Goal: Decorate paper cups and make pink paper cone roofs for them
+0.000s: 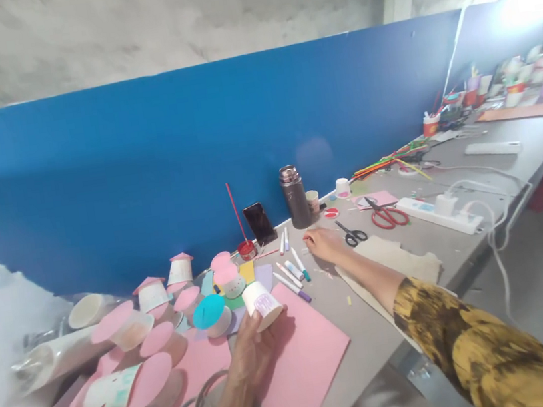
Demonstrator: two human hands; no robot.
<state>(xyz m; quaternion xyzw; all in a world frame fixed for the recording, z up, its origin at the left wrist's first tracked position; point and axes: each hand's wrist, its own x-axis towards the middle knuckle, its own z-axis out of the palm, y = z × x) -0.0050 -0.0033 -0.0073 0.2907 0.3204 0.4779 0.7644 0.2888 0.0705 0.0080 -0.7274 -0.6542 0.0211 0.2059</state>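
Note:
My left hand (255,354) grips a small white paper cup (261,300) with purple scribbles on its side, tilted above a pink sheet (305,353). Stretched out over the table, my right hand (326,244) has its fingers drawn together near the tabletop; whatever they may hold is too small to make out. Several markers (293,270) lie just left of that hand, among them a teal one (301,264) and a purple one (292,287). Black-handled scissors (354,235) rest to its right. Beside the held cup stands another cup with a blue disc (209,314) on top.
Cups with pink paper discs (157,374) crowd the left side. Along the blue partition stand a phone (259,223), a dark thermos (295,199) and a red pot (246,250) with a stick. Red scissors (387,215) and a corded power strip (439,215) lie at right.

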